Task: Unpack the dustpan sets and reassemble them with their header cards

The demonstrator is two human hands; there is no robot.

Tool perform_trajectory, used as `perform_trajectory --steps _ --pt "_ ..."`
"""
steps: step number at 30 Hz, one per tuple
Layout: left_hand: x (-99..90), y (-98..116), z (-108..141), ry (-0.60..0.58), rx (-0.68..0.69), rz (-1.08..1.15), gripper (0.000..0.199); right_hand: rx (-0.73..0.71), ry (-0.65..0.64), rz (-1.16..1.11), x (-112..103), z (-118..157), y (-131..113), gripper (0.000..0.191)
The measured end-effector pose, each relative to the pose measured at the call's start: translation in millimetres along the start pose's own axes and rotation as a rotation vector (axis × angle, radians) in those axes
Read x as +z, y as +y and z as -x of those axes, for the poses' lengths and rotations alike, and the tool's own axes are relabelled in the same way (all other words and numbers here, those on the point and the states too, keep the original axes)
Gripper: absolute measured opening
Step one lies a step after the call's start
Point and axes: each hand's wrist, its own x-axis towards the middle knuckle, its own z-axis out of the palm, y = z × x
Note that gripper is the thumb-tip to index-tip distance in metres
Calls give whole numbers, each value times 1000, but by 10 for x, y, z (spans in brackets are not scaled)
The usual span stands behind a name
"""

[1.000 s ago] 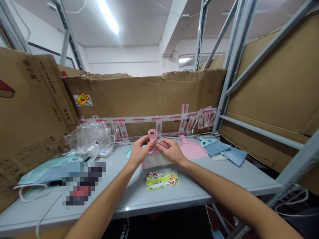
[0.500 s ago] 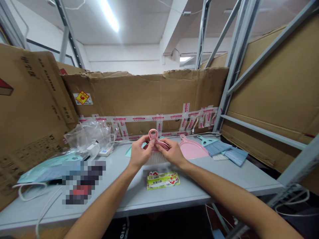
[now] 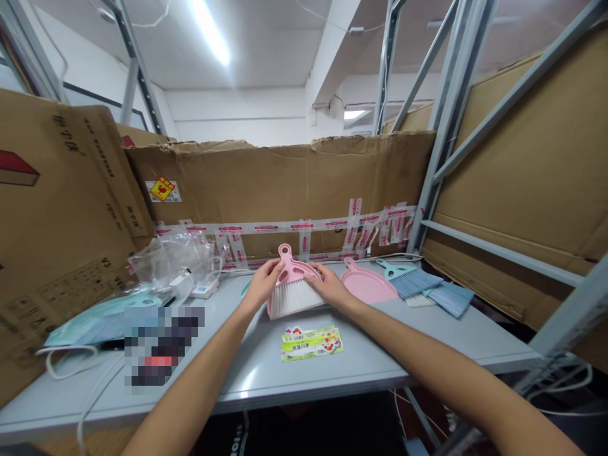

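Both my hands hold a pink hand brush (image 3: 295, 296) upright over the table, its white bristles pointing down and its looped handle up. A pink rim along its lower left side looks like a dustpan behind it. My left hand (image 3: 261, 285) is closed on the left side of the brush head, thumb on the front. On the right end, my right hand (image 3: 329, 284) grips with its thumb in front. Flat below them lie several yellow-green printed cards (image 3: 311, 344). Part of a mint-green item (image 3: 245, 289) shows behind my left hand.
Right of my hands lies another pink dustpan (image 3: 368, 284), then a mint brush (image 3: 394, 270) with blue bristles and more blue bristles (image 3: 451, 297). Clear plastic bags (image 3: 175, 259) and a white cable (image 3: 71, 375) are on the left. Cardboard (image 3: 266, 183) stands along the back.
The brush has turned from tilted and foreshortened to facing me, so its front and white bristles now show fully. My hands have moved slightly apart, to the sides of the brush head.
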Motion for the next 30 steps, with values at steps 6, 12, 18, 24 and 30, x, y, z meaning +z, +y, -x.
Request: perform_trajectory --steps 6,12,18,24,30 --pt "-111 -151 -22 -176 -185 -91 71 222 2 -235 -44 -27 96 54" --pt "-452 -262 -214 -16 -355 15 75 195 -39 -179 -194 -114 101 58" --pt "-850 -370 -396 218 -366 33 81 -304 -93 506 -344 -60 192 23" --pt "-973 -298 -333 191 -429 87 85 -574 -447 612 -58 2 215 64" --pt "-1193 -227 -291 148 -457 65 93 -534 -563 584 117 -40 316 65"
